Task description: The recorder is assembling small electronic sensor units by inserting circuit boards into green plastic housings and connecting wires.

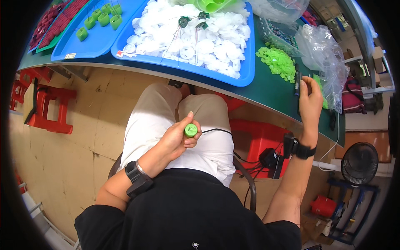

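My left hand [175,139] is closed round a small green plastic cylinder [191,130], held above my lap with its round end facing up. A dark slot-like mark shows on that end. At the right side of the table, my right hand [311,96] is bent with thumb and fingertips drawn together; anything between them is hidden. Just left of its fingertips lies a black marker pen [297,82]. Small green plastic pieces [318,81] lie beyond it, partly covered by the fingers. A larger pile of flat green pieces [276,62] sits further left.
A blue tray [248,62] of translucent white discs has small wired circuit boards [183,21] on top. The blue tray [66,46] beside it holds several green cups [116,21]. Clear plastic bags [325,50] and a bin of parts [277,35] stand at right.
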`<state>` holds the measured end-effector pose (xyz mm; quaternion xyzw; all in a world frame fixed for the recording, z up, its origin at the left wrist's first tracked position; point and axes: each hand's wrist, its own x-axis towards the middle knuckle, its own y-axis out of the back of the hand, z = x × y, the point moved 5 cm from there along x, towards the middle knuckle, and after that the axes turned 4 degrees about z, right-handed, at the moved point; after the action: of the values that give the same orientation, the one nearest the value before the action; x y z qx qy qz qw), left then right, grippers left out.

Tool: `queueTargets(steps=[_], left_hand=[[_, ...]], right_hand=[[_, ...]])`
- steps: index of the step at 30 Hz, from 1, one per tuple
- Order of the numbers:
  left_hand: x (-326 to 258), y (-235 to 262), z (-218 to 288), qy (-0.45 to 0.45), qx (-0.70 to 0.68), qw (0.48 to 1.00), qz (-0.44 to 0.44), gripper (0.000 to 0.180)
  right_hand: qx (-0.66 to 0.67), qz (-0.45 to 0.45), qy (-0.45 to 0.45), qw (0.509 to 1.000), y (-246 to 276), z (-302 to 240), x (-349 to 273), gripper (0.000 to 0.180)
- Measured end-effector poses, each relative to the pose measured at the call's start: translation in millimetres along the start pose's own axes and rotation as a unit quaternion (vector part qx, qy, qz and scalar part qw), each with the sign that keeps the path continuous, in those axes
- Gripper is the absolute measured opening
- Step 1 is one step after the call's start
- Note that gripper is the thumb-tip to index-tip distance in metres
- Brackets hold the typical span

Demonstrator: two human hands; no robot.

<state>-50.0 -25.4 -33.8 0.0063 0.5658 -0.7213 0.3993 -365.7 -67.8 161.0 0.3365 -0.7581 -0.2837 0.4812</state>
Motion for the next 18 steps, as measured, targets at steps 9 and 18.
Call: queueTargets(steps=[9,18], left_hand=[[-0.7,1.4,-1.1,0.008,0.024,0.998,0.051,0.046],[4.3,6.0,0.9,0.001,-0.026,1.000,0.013,0.038]], right_hand=[[-0.201,-0.130,-0.052,0.970,-23.3,47.3,26.7,0.035],[0.123,-0.118,-0.118,0.978,15.0,-23.8,-26.7,0.033]])
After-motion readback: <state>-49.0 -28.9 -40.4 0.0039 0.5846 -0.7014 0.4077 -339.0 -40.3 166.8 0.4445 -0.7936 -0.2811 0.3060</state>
